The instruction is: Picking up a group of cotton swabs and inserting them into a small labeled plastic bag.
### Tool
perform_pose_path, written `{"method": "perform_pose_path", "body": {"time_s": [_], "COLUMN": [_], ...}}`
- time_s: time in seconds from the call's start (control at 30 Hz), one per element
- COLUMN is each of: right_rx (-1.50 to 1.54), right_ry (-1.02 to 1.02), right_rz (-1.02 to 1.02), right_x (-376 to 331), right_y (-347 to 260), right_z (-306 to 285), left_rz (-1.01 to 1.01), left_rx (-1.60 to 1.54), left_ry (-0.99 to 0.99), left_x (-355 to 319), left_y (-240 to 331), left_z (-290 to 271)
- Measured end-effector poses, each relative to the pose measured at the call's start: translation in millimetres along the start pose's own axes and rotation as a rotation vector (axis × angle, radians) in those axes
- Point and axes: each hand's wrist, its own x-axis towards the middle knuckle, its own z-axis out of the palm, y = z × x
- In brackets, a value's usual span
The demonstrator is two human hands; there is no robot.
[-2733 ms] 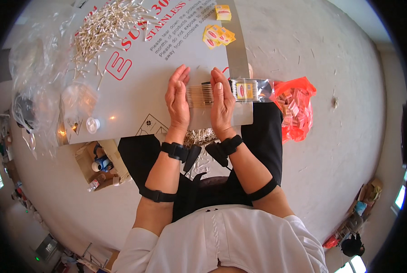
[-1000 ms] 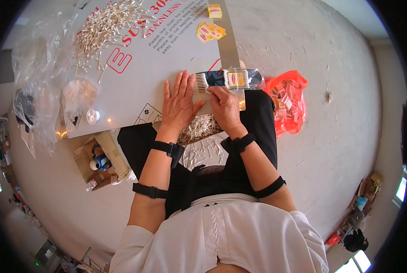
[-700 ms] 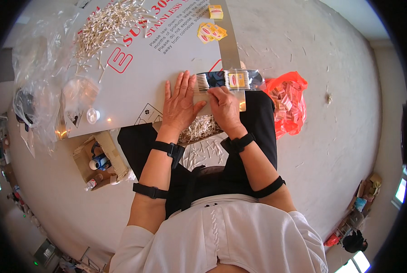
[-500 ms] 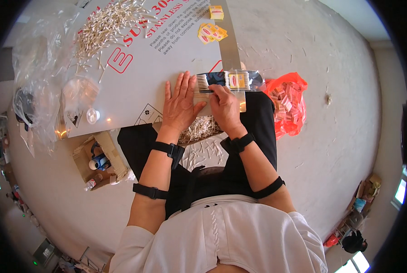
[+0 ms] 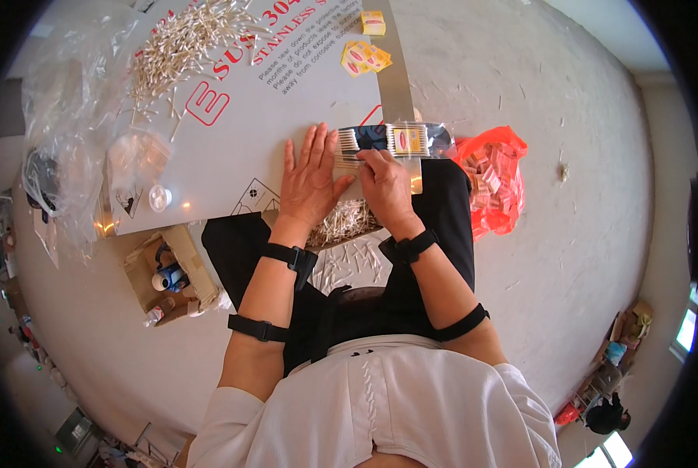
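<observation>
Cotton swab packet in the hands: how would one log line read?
left hand: flat on sheet | right hand: holds cotton swab packet | loose swabs: far left

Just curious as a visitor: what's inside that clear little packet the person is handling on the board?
The clear packet holds a row of cotton swabs, white tips showing at its left end. A yellow label and the right hand cover the rest.

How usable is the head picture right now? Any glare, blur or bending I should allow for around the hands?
Head view: strong fisheye, so the grey sheet edges bow and a black rim rings the frame. The middle is sharp: left hand, right hand and clear packet of swabs read cleanly. Small glints on the plastic bags and packet. Even daylight, soft shadows; corner windows blown out.
</observation>
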Motion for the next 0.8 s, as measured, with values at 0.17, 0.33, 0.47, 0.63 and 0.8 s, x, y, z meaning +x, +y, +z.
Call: {"method": "perform_pose_path", "body": {"time_s": [0.17,0.33,0.47,0.63,0.8], "right_rx": [0.027,0.061,0.076,0.043,0.034], "right_ry": [-0.013,-0.032,-0.015,-0.029,-0.041], "right_rz": [-0.014,0.048,0.02,0.026,0.034], "right_x": [0,5,9,16,17], "right_y": [1,2,1,3,2], "right_z": [0,-1,-1,1,1], "left_rz": [0.0,-0.004,-0.008,-0.005,-0.002], "left_rx": [-0.034,-0.025,-0.024,-0.017,-0.021], "left_ry": [0.033,0.023,0.018,0.02,0.032], "left_x": [-1,0,0,-1,-1], "left_y": [0,0,0,0,0], "left_z": [1,1,1,1,1]}}
